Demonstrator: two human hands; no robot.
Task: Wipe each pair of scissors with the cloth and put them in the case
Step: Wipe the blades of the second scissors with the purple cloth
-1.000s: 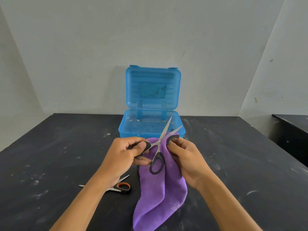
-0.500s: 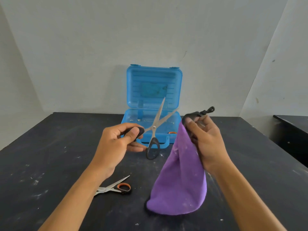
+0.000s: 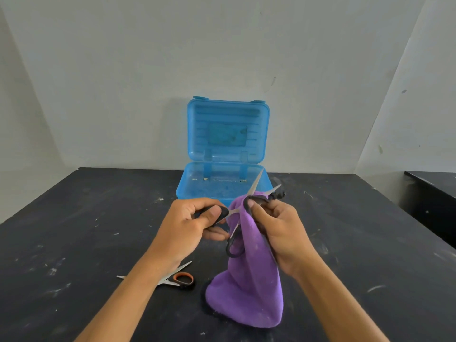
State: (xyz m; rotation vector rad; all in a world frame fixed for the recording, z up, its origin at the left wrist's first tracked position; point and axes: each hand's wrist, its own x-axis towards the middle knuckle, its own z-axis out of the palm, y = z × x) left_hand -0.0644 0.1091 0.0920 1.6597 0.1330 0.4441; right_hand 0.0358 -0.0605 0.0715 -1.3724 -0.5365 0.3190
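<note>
My left hand (image 3: 191, 223) grips one black handle of a pair of black-handled scissors (image 3: 232, 245), whose blades are spread and point up toward the case. My right hand (image 3: 278, 230) holds the top of a purple cloth (image 3: 246, 292) pressed against the scissors near the pivot; the cloth's lower end rests on the table. A second pair of scissors with an orange and black handle (image 3: 181, 280) lies on the table under my left forearm. The blue plastic case (image 3: 222, 188) stands open behind my hands, lid upright.
The black table (image 3: 74, 230) is scuffed with white marks. White walls stand close behind the case. A second dark surface (image 3: 434, 193) sits at the right edge.
My right hand has brought the cloth back down and left onto the scissors. My left hand has lowered the scissors slightly toward me.
</note>
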